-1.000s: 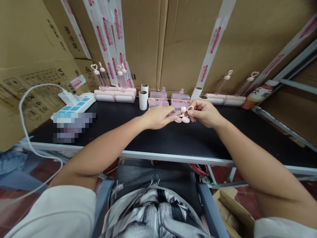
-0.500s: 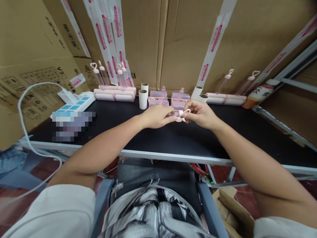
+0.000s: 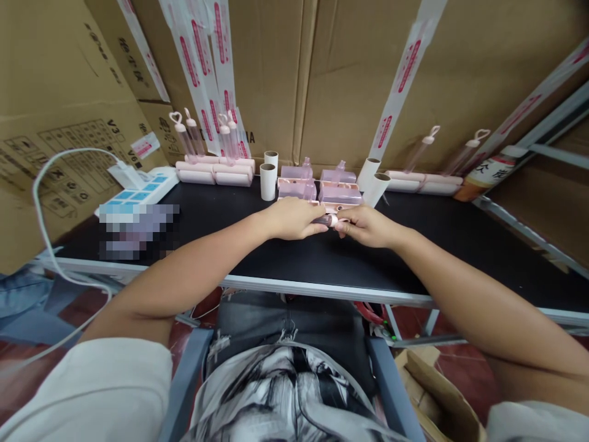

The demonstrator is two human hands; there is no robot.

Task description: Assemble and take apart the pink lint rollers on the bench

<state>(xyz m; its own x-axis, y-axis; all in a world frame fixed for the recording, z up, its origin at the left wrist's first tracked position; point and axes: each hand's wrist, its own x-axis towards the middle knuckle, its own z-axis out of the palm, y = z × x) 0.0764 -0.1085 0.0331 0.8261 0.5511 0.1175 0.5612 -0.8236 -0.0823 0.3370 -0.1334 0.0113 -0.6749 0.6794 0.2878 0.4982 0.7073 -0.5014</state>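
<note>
My left hand (image 3: 297,219) is closed on a small clear tube (image 3: 326,220) with a pink cap, held level above the black table (image 3: 285,261). The fingers of my right hand (image 3: 365,226) pinch the pink cap (image 3: 334,221) at the tube's right end. Just behind my hands lie pink cases with clear purple parts, one group at the left (image 3: 297,187) and another at the right (image 3: 340,194). Fingers partly hide the tube.
White cardboard tubes stand left (image 3: 268,182) and right (image 3: 376,189) of the cases. Pink holders (image 3: 214,170) with upright capped tubes are at the back left, others (image 3: 423,182) at the back right. A power strip (image 3: 138,195) lies left, a labelled bottle (image 3: 488,174) right.
My right hand has moved down and slightly left, its fingers now closer around the cap. The pink pieces below the cap no longer show. A right white tube now leans.
</note>
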